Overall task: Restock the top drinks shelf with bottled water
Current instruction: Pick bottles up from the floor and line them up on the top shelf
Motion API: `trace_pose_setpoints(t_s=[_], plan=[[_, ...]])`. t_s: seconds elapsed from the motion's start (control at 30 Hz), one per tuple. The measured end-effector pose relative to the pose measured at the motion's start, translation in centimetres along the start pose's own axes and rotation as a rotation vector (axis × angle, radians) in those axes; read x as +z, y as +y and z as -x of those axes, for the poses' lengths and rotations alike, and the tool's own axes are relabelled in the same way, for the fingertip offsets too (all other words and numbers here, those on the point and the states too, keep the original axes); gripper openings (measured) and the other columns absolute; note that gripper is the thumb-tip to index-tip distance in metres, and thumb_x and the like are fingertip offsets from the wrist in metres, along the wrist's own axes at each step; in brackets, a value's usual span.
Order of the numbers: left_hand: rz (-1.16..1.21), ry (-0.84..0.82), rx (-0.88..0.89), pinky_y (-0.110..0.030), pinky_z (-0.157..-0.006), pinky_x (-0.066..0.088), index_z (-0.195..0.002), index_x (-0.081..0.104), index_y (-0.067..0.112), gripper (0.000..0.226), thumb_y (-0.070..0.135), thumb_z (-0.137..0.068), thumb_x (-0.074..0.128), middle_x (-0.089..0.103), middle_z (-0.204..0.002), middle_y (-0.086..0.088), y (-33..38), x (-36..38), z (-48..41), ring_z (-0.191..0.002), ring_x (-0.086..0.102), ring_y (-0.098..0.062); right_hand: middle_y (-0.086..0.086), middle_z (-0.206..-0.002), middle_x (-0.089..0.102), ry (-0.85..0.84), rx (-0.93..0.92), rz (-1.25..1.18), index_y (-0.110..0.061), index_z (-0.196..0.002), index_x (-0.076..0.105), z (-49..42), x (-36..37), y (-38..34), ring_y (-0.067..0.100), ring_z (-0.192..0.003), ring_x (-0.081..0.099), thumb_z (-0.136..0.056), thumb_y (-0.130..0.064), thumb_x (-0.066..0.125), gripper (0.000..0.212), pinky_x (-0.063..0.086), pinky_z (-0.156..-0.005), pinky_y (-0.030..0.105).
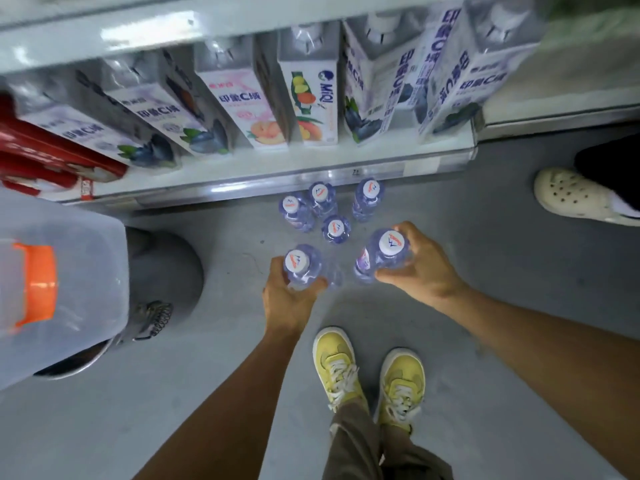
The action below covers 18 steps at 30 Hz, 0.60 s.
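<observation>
Bare forearms (242, 393) reach in from the near edge toward the middle of the grey floor (519, 289), which fills most of the view. Along the far side runs a white shelf (242, 181) lined with tall juice cartons (263, 105), and red packs (41, 150) sit at its far-left end. On the left, a translucent plastic bin (76, 258) with an orange latch (38, 282) sits over a round grey object (169, 268) whose kind cannot be told. Two yellow shoes (337, 362) stand at the near edge, and a white clog (571, 195) shows at the far right.

Four water bottles (335, 229) stand upright on the floor just in front of the shelf's edge, close together, white caps up. Just nearer, the left hand (287, 299) curls its fingers round the shoulder of a fifth bottle (301, 266). The right hand (420, 268) wraps round a sixth bottle (384, 254), with its thumb on the near side. Both held bottles are upright; whether they touch the floor cannot be told.
</observation>
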<state>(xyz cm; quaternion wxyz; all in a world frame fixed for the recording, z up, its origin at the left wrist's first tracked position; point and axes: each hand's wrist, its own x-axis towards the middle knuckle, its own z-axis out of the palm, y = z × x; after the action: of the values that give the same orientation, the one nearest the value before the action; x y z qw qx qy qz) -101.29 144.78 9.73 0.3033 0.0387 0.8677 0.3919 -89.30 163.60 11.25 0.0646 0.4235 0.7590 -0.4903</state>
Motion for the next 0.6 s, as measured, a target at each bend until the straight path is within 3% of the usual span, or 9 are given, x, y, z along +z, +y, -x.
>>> trace_pose_setpoints(t_s=[0.03, 0.17, 0.23, 0.3, 0.4, 0.6], plan=[[0.02, -0.014, 0.004, -0.005, -0.065, 0.043, -0.108, 0.052, 0.024, 0.046, 0.018, -0.075, 0.084, 0.059, -0.092, 0.021, 1.1, -0.7, 0.8, -0.081, 0.059, 0.0, -0.01, -0.085, 0.066, -0.017, -0.005, -0.018, -0.024, -0.096, 0.052, 0.8, -1.1, -1.3, 0.018, -0.079, 0.063, -0.06, -0.022, 0.087, 0.05, 0.053, -0.072, 0.033], [0.095, -0.052, -0.004, -0.025, -0.076, 0.046, -0.108, 0.05, 0.023, 0.048, 0.016, -0.075, 0.084, 0.058, -0.093, 0.018, 6.5, -4.1, 3.7, -0.084, 0.059, -0.009, -0.018, -0.076, 0.059, -0.098, -0.06, -0.055, -0.033, -0.083, 0.047, 4.2, -6.0, -7.6, -0.003, -0.066, 0.054, -0.062, -0.018, 0.087, 0.048, 0.039, -0.057, 0.009], [0.142, -0.068, -0.004, -0.027, -0.078, 0.048, -0.105, 0.05, 0.026, 0.05, 0.02, -0.072, 0.087, 0.061, -0.097, 0.014, 9.4, -5.8, 5.5, -0.092, 0.061, -0.016, -0.017, -0.081, 0.06, -0.134, -0.097, -0.056, -0.035, -0.087, 0.049, 5.9, -8.5, -10.7, -0.004, -0.071, 0.056, -0.058, -0.025, 0.086, 0.048, 0.043, -0.062, 0.013], [0.187, -0.077, 0.002, -0.028, -0.079, 0.051, -0.099, 0.051, 0.033, 0.051, 0.03, -0.063, 0.087, 0.063, -0.101, 0.011, 12.4, -7.5, 7.4, -0.097, 0.062, -0.02, -0.011, -0.088, 0.065, -0.131, -0.137, -0.038, -0.032, -0.095, 0.053, 7.7, -10.9, -13.6, 0.012, -0.083, 0.064, -0.057, -0.024, 0.086, 0.051, 0.052, -0.072, 0.028], [0.233, -0.094, 0.049, -0.024, -0.078, 0.051, -0.1, 0.054, 0.032, 0.048, 0.019, -0.069, 0.087, 0.066, -0.104, 0.009, 17.3, -10.0, 10.2, -0.097, 0.064, -0.017, -0.004, -0.089, 0.067, -0.126, -0.196, -0.017, -0.022, -0.097, 0.057, 10.1, -14.4, -17.6, 0.021, -0.087, 0.065, -0.054, -0.03, 0.081, 0.05, 0.053, -0.075, 0.037], [0.317, -0.142, 0.224, -0.018, -0.077, 0.052, -0.113, 0.058, 0.02, 0.044, 0.004, -0.078, 0.079, 0.069, -0.109, 0.003, 27.7, -16.3, 15.8, -0.094, 0.064, -0.014, -0.003, -0.099, 0.065, -0.13, -0.289, -0.042, -0.016, -0.108, 0.055, 15.5, -22.0, -26.3, 0.01, -0.087, 0.062, -0.066, -0.013, 0.085, 0.051, 0.049, -0.07, 0.02]])
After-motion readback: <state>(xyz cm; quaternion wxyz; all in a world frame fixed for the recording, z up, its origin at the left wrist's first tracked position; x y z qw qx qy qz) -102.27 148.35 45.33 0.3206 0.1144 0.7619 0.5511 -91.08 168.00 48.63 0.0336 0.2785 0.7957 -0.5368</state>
